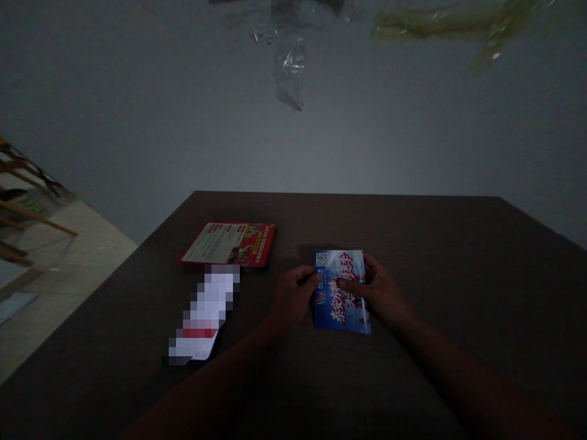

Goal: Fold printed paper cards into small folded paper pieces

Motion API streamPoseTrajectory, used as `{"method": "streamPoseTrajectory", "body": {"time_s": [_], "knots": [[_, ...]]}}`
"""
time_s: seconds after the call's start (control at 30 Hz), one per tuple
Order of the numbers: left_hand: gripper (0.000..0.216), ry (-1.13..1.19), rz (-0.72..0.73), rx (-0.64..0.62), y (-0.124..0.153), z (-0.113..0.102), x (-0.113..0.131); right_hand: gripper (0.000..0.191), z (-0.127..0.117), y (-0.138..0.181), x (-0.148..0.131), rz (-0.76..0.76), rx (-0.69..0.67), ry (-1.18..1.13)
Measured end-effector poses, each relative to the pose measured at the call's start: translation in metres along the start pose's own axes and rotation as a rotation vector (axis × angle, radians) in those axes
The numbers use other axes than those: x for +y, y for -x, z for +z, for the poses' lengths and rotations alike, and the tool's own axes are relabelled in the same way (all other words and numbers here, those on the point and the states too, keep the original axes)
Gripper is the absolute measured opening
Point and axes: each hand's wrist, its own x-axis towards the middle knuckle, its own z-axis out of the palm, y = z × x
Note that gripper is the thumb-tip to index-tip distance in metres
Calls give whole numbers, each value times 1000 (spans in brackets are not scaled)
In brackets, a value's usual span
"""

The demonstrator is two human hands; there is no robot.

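Observation:
A blue printed leaflet (330,315) with large white and red lettering and a QR code in its upper left corner is held over the table, between both hands. My left hand (294,294) pinches its left edge, thumb on the front. From the right side, my right hand (383,290) grips the leaflet, with the thumb laid across the printed face and the other fingers mostly hidden behind. Left of my hands lies a red and cream printed leaflet or stack of leaflets (224,244). Nearer to me is a phone-like slab (206,318) whose bright face is pixelated.
The dark wooden table (458,256) stands against a grey wall (389,134). Clear tape (290,70) and yellowish tape (431,24) stick to the wall. Wooden furniture legs (39,217) show on the pale floor (92,244) at left.

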Motion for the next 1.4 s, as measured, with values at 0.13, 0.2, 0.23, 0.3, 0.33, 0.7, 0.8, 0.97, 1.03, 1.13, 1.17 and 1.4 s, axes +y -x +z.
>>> {"method": "streamPoseTrajectory", "body": {"time_s": [0.13, 0.2, 0.23, 0.3, 0.33, 0.7, 0.8, 0.97, 1.03, 1.13, 1.17, 1.4], "knots": [[23, 17, -22, 3, -1, 0, -2, 45, 0, 1, 1, 10, 6, 6], [24, 26, -34, 3, -1, 1, -3, 44, 0, 1, 1, 9, 12, 10], [24, 30, -39, 1, -1, 1, -3, 44, 0, 0, 1, 13, 16, 11], [24, 36, -46, -5, -1, 0, -4, 44, 0, 0, 1, 24, 19, 8], [25, 38, -50, -9, -2, 0, -4, 45, -1, 0, 1, 28, 19, 7], [28, 99, -106, -52, -4, 0, -6, 53, -4, 0, 4, 63, 13, -63], [28, 104, -118, -44, -5, -1, -7, 54, -4, -1, 2, 73, 26, -57], [30, 97, -124, -37, -5, -1, -8, 54, -4, -1, 2, 63, 9, -64], [30, 93, -121, -34, -5, -1, -7, 55, -4, -1, 3, 51, 13, -56], [29, 84, -116, -30, -4, -2, -6, 55, -6, -1, 6, 29, 9, -38], [29, 82, -116, -30, -4, -2, -5, 55, -6, -2, 7, 25, 6, -33], [29, 74, -129, -24, -5, -2, -3, 57, -6, -2, 7, 26, 8, -28]]}}
